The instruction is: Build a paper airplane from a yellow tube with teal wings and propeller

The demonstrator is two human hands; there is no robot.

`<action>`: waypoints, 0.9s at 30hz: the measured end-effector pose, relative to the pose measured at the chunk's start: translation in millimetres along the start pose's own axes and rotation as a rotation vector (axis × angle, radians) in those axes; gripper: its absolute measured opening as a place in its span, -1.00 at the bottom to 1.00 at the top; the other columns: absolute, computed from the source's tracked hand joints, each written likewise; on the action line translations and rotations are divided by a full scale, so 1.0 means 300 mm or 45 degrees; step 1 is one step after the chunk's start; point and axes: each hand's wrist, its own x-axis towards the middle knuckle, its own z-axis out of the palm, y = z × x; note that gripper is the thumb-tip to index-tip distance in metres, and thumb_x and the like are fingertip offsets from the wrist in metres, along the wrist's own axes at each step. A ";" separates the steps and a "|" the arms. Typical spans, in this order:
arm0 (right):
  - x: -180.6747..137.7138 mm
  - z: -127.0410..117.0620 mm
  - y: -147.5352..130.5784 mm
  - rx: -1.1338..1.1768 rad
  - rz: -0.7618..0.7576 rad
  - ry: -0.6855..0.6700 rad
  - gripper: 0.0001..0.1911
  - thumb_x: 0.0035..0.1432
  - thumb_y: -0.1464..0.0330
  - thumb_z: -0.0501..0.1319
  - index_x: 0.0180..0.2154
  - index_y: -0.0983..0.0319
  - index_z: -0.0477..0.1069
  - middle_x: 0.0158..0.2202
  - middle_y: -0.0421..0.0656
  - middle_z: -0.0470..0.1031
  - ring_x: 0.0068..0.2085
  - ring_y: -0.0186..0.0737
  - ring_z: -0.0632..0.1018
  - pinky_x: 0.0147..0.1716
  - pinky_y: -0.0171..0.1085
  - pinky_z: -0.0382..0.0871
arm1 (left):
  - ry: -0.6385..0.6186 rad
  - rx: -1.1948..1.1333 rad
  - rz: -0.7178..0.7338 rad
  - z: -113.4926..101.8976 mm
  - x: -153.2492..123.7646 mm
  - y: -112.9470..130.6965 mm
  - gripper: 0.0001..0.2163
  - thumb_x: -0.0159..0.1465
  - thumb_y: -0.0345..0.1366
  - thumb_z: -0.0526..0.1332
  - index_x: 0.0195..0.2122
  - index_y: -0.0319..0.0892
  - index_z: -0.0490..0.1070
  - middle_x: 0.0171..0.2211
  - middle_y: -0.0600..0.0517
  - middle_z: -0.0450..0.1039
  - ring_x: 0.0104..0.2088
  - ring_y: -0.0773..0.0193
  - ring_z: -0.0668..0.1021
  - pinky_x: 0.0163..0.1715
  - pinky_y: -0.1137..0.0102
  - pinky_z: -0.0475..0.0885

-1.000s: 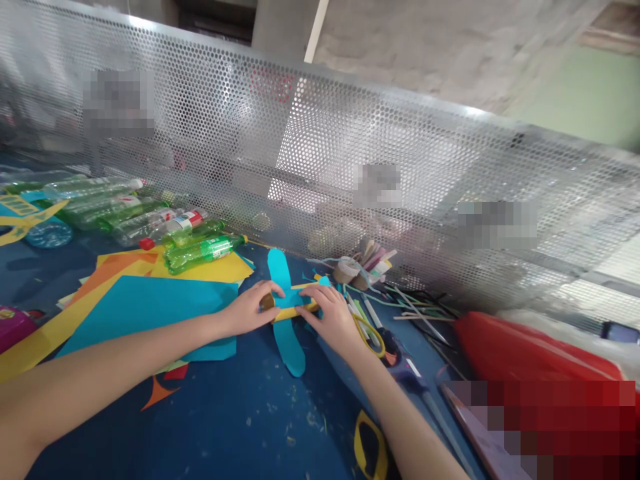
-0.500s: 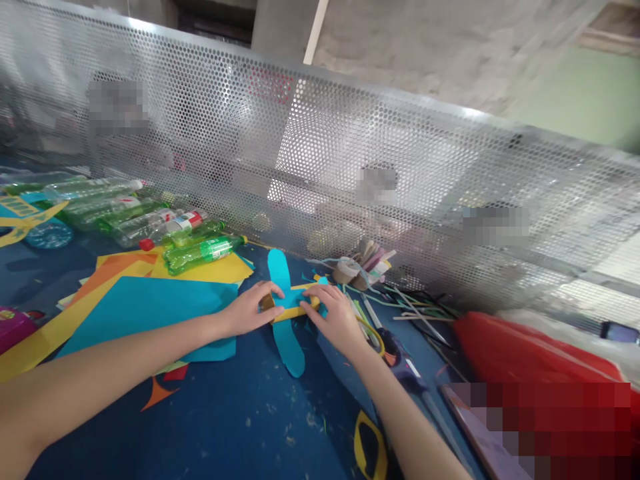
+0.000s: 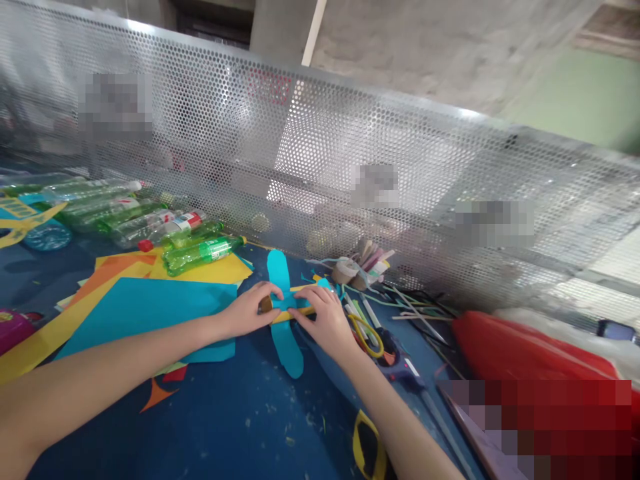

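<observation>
A yellow paper-covered tube (image 3: 300,311) lies across a long turquoise paper strip with rounded ends (image 3: 287,343) on the blue table. My left hand (image 3: 249,311) grips the tube's left end, thumb over the strip. My right hand (image 3: 326,323) presses down on the tube's right part, fingers curled over the turquoise paper where it crosses the tube. Both hands meet at the middle of the crossed pieces.
Sheets of turquoise (image 3: 145,313), yellow and orange paper lie to the left, with green plastic bottles (image 3: 203,252) behind them. Yellow-handled scissors (image 3: 370,337), sticks, pens and a tape roll (image 3: 345,270) lie to the right. A red object (image 3: 520,353) and a perforated metal screen (image 3: 350,160) bound the table.
My right hand has shifted slightly left along the tube, toward my left hand. The tube and strip stay in place.
</observation>
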 end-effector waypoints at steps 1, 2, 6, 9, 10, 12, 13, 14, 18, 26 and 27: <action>0.000 -0.002 0.004 0.002 0.002 -0.009 -0.85 0.11 0.28 0.25 -0.24 0.16 0.40 -0.19 -0.13 0.48 -0.13 -0.06 0.45 -0.10 -0.08 0.26 | 0.004 -0.001 0.002 0.000 0.000 0.001 -0.80 0.20 -0.33 0.15 -0.14 -0.09 0.28 -0.20 0.05 0.32 -0.33 0.29 0.40 -0.29 0.38 0.35; 0.000 -0.003 0.008 0.005 0.003 -0.017 -0.85 0.12 0.29 0.25 -0.23 0.15 0.40 -0.18 -0.13 0.48 -0.12 -0.07 0.45 -0.10 -0.08 0.26 | 0.002 -0.005 0.002 -0.001 0.000 0.002 -0.80 0.20 -0.33 0.15 -0.14 -0.09 0.28 -0.19 0.05 0.33 -0.32 0.29 0.40 -0.29 0.38 0.35; 0.001 -0.010 0.027 0.022 0.006 -0.041 -0.85 0.13 0.29 0.24 -0.21 0.14 0.41 -0.16 -0.12 0.48 -0.10 -0.05 0.45 -0.08 -0.07 0.27 | -0.021 -0.021 0.007 -0.002 0.000 0.003 -0.79 0.19 -0.31 0.16 -0.13 -0.08 0.27 -0.17 0.04 0.33 -0.32 0.29 0.40 -0.30 0.38 0.35; 0.001 -0.016 0.049 0.040 0.030 -0.039 -0.85 0.13 0.31 0.23 -0.22 0.15 0.43 -0.17 -0.11 0.49 -0.10 -0.04 0.46 -0.09 -0.06 0.29 | -0.026 -0.012 0.017 -0.004 0.001 0.003 -0.79 0.20 -0.33 0.14 -0.12 -0.08 0.27 -0.17 0.03 0.33 -0.34 0.29 0.40 -0.31 0.37 0.35; 0.000 -0.018 0.056 0.050 0.042 -0.034 -0.86 0.13 0.31 0.23 -0.22 0.16 0.43 -0.18 -0.11 0.50 -0.11 -0.03 0.46 -0.09 -0.06 0.30 | -0.031 -0.006 0.019 -0.005 0.001 0.003 -0.79 0.20 -0.34 0.13 -0.12 -0.08 0.26 -0.17 0.03 0.33 -0.34 0.29 0.40 -0.31 0.37 0.36; -0.001 -0.020 0.071 0.075 0.063 -0.020 -0.87 0.12 0.33 0.24 -0.23 0.16 0.44 -0.19 -0.11 0.50 -0.11 -0.03 0.46 -0.09 -0.05 0.31 | -0.033 0.005 0.021 -0.007 0.001 0.005 -0.79 0.20 -0.35 0.12 -0.12 -0.09 0.26 -0.17 0.02 0.33 -0.32 0.27 0.41 -0.29 0.36 0.36; -0.001 -0.020 0.077 0.088 0.066 -0.015 -0.88 0.12 0.34 0.24 -0.24 0.16 0.45 -0.19 -0.12 0.51 -0.11 -0.03 0.45 -0.09 -0.05 0.31 | -0.034 0.008 0.019 -0.008 0.001 0.006 -0.79 0.20 -0.36 0.12 -0.12 -0.09 0.26 -0.18 0.02 0.33 -0.31 0.27 0.41 -0.29 0.36 0.36; -0.001 -0.020 0.083 0.099 0.066 -0.011 -0.88 0.11 0.35 0.24 -0.25 0.16 0.45 -0.20 -0.12 0.52 -0.12 -0.03 0.45 -0.10 -0.04 0.32 | -0.035 0.009 0.018 -0.009 0.001 0.007 -0.79 0.20 -0.36 0.12 -0.12 -0.09 0.26 -0.18 0.02 0.33 -0.30 0.26 0.41 -0.28 0.36 0.36; -0.001 -0.016 0.101 0.124 0.048 0.009 -0.88 0.12 0.39 0.21 -0.26 0.14 0.47 -0.21 -0.13 0.53 -0.13 -0.03 0.45 -0.12 -0.03 0.33 | -0.055 -0.007 0.008 -0.016 0.000 0.016 -0.80 0.21 -0.35 0.13 -0.12 -0.09 0.26 -0.17 0.01 0.34 -0.27 0.25 0.42 -0.27 0.35 0.37; -0.001 -0.009 0.107 0.168 0.005 0.059 -0.80 0.14 0.51 0.11 -0.26 0.16 0.46 -0.24 -0.14 0.54 -0.15 -0.09 0.46 -0.12 -0.08 0.35 | -0.045 0.018 0.001 -0.015 0.002 0.012 -0.82 0.29 -0.24 0.08 -0.10 -0.09 0.26 -0.18 -0.01 0.33 -0.22 0.22 0.41 -0.25 0.32 0.35; -0.002 -0.010 0.103 0.163 0.008 0.061 -0.79 0.15 0.51 0.10 -0.26 0.16 0.46 -0.24 -0.13 0.54 -0.15 -0.09 0.46 -0.12 -0.08 0.35 | -0.046 0.018 -0.003 -0.013 0.002 0.009 -0.83 0.28 -0.25 0.08 -0.10 -0.09 0.26 -0.18 0.00 0.33 -0.25 0.23 0.41 -0.27 0.33 0.35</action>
